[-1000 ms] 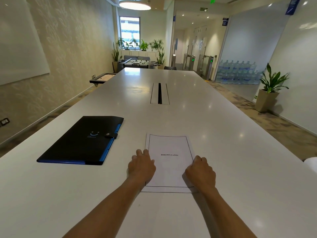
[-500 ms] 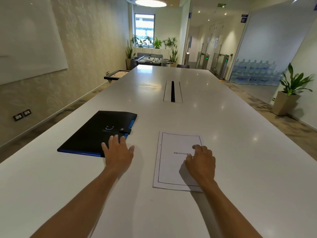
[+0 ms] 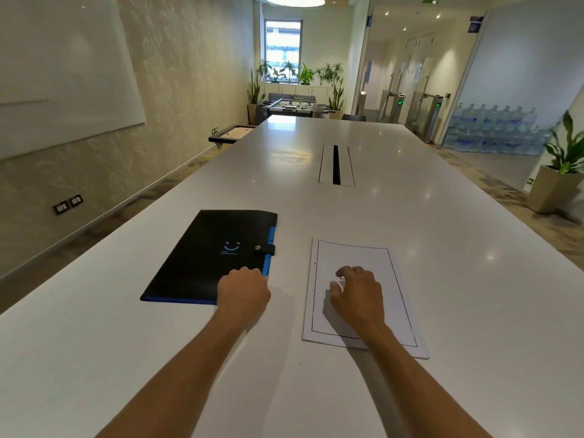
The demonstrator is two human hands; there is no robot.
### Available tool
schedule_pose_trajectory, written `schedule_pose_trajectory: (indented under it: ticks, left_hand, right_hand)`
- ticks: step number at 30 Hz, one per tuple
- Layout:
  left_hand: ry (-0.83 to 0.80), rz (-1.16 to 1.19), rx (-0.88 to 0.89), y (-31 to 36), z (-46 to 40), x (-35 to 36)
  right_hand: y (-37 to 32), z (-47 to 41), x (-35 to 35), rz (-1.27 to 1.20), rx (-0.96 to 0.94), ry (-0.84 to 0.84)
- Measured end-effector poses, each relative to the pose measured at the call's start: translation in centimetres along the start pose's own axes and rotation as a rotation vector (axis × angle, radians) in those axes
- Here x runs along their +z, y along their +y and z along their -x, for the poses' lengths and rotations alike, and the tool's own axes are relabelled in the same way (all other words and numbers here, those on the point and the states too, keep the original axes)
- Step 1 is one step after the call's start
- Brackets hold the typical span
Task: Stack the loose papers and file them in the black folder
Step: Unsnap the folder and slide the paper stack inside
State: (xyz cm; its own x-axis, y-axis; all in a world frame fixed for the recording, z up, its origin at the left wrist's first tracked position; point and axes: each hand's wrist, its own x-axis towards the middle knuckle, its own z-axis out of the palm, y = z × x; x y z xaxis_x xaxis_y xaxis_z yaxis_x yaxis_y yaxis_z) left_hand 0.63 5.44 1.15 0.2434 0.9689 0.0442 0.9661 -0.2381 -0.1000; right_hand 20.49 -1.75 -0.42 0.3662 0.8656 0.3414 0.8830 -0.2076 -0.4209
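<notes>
A black folder [image 3: 205,257] with blue edging and a snap strap lies closed on the white table [image 3: 458,295], left of centre. My left hand [image 3: 243,290] is at its near right corner, fingers curled around the blue edge. To the right lies a squared stack of white papers [image 3: 357,254], its top sheet bearing a black border. My right hand [image 3: 358,292] rests on the middle of that stack with bent fingers, the fingertips touching the top sheet and hiding the printed title.
A cable slot [image 3: 336,165] runs along the table's middle, further back. A potted plant [image 3: 556,188] and stacked water bottles [image 3: 493,131] stand off to the right. A whiteboard [image 3: 63,67] hangs on the left wall.
My left hand left the papers, moved left, and now its fingers curl on the folder's near right corner. My right hand slid to the middle of the stack.
</notes>
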Motion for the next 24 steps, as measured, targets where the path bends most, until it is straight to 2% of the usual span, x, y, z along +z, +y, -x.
schedule_pose_trajectory:
  ticks: [5,9,12,15,19,24]
  left_hand:
    - [-0.031,-0.091,0.054,1.6,2.9,-0.2]
    - [-0.103,-0.033,0.08,2.6,4.8,-0.3]
    - [-0.039,0.085,0.084,1.9,5.1,-0.4]
    - [0.095,0.243,0.08,0.6,4.3,0.4]
    - [0.22,0.31,0.137,-0.9,2.5,2.0]
    - [0.199,0.398,0.148,-1.4,1.6,3.8]
  right_hand:
    - [-1.8,-0.7,0.7,-0.048,-0.092,-0.066]
    - [-4.2,-1.6,2.1,-0.056,-0.169,-0.104]
    - [-6.1,-2.1,3.0,-0.043,-0.243,-0.137]
    - [-7.7,-2.5,3.9,-0.029,-0.293,-0.174]
    - [-8.8,-2.8,5.2,0.032,-0.303,-0.234]
    - [-9.0,-2.8,6.0,0.104,-0.295,-0.214]
